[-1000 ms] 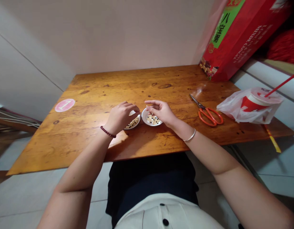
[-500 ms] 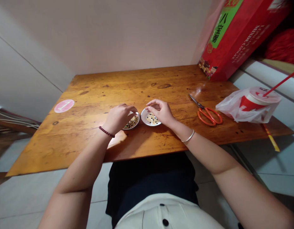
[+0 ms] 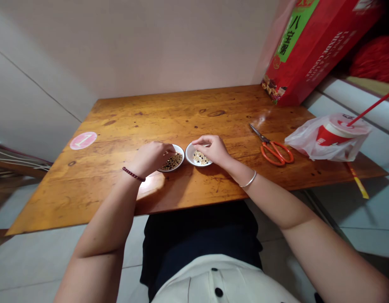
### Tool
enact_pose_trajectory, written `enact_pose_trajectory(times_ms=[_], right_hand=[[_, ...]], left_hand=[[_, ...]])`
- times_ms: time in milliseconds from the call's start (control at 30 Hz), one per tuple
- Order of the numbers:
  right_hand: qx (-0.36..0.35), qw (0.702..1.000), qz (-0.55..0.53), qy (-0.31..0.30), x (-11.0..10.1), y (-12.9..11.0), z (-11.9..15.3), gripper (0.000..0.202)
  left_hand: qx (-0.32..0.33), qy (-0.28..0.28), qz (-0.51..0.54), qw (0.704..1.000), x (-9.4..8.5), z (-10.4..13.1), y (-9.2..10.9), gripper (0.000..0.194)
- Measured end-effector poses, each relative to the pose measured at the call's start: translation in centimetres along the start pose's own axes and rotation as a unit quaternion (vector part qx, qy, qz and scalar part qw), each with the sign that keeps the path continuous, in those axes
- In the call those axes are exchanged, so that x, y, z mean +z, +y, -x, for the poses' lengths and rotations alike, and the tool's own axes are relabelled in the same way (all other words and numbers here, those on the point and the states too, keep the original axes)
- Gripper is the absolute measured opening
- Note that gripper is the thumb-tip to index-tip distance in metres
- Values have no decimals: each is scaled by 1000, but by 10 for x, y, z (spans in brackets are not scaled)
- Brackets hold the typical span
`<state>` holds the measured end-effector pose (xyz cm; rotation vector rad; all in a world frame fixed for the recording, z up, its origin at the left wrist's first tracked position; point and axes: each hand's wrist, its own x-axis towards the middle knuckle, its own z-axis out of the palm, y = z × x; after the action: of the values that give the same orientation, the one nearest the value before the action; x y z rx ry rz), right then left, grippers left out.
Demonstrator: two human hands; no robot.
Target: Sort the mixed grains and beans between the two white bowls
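Observation:
Two small white bowls with dark rims stand side by side on the wooden table. In the left bowl [image 3: 181, 150] lie many pale and dark beads or beans [image 3: 174, 161]. A thinner layer of similar small beads [image 3: 199, 158] covers the bottom of the right bowl [image 3: 189, 152]. My left hand [image 3: 154, 157] bends over the left bowl, its curled fingertips down at the beads and partly hidden. My right hand [image 3: 213, 149] is over the right bowl with thumb and fingers drawn together. Whatever its fingertips hold is too small to make out.
Orange-handled scissors [image 3: 276, 153] lie right of the bowls. Beyond them stands a red and white cup [image 3: 334, 132] in a plastic bag, with a straw. A red carton [image 3: 310, 54] occupies the back right corner. A pink round sticker [image 3: 83, 140] marks the table's left side.
My left hand has shifted slightly left and lower into the left bowl, uncovering more of its rim. My right hand's fingers have closed together a little, staying over the right bowl.

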<state>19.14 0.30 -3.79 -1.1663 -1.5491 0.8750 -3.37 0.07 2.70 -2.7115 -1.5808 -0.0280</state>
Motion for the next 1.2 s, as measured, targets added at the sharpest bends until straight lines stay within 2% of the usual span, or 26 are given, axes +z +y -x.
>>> enact_pose_trajectory(times_ms=[133,300,500,800,1200], right_hand=[[11,1000,-21,0,1,3,-1,7],[21,999,-35,3,1,5,-3,8],[25,999,-32,12,0,1,-3,7],[6,999,-37,-4,-1,1,-2,7],[-3,999,36,-3,-2,1,0,11]], left_hand=[[11,-10,1,1000,0,1,-3,33],[57,-61,56,995,2,5,-16,35],[45,-89,53,994,4,7,-21,53],[24,-78,3,997,2,6,-2,47],[38,-75,17,996,12,1,-5,46]])
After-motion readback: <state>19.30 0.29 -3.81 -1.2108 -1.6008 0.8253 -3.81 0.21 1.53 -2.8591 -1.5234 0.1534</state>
